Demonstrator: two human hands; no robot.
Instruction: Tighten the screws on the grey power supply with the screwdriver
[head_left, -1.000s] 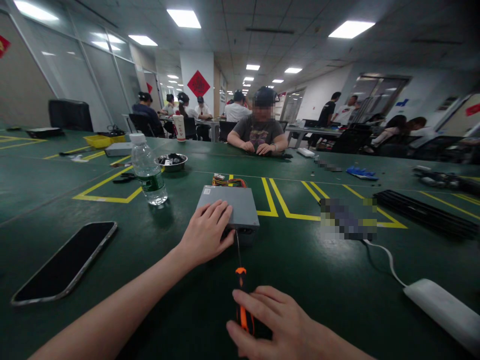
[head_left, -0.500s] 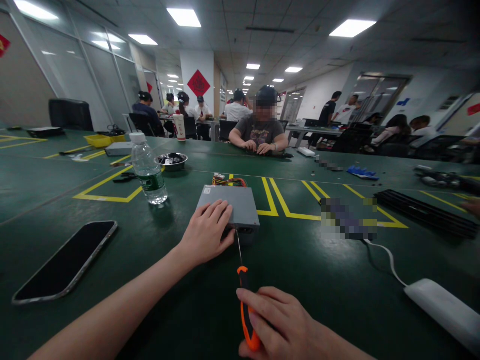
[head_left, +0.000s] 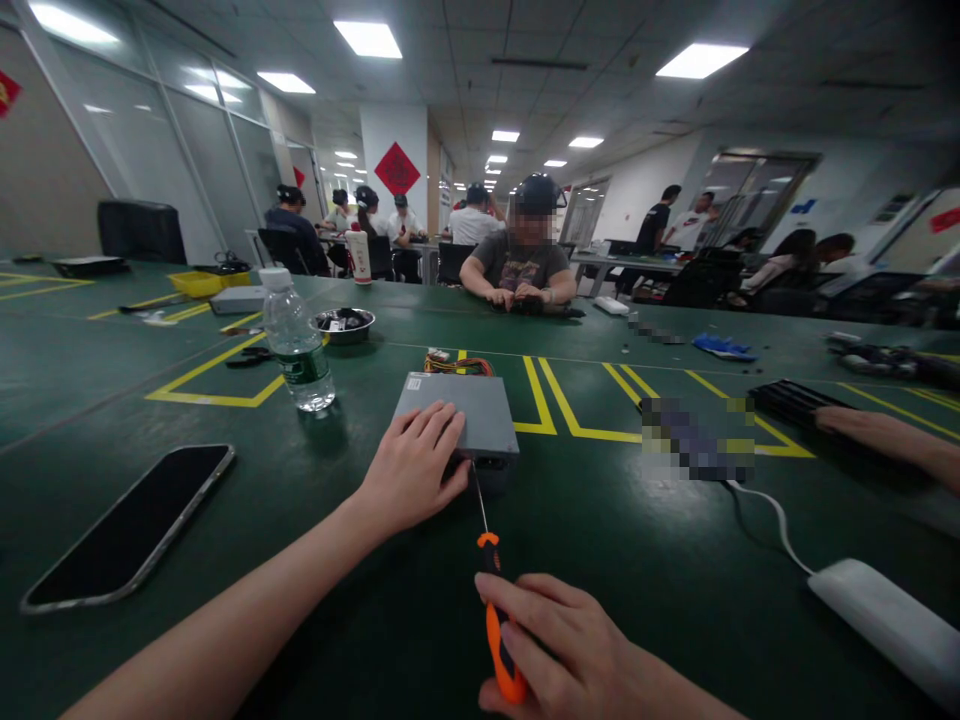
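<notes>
A grey metal computer power supply [head_left: 491, 405] lies on the green table in front of me, its bundle of coloured cables [head_left: 459, 365] at the far side. My left hand [head_left: 416, 460] holds it down, fingers laid over the top and thumb at the near side. In my right hand [head_left: 559, 640] is an orange and black screwdriver [head_left: 493, 600], gripped by its handle. Its thin shaft points away from me, and the tip meets the near face of the power supply by my left thumb. Whether a screw sits under the tip is too small to tell.
A water bottle [head_left: 298, 345] and a metal bowl [head_left: 345, 326] stand left of the power supply. Nearer lies a phone [head_left: 135, 525]. To the right are a white power strip [head_left: 885, 625] and another person's hand [head_left: 862, 425] on a black slotted part [head_left: 795, 400]. A person [head_left: 525, 255] sits opposite.
The screwdriver handle has turned slightly in my right hand. My left hand stays on the power supply. At the right, another person's hand has come in over the black part.
</notes>
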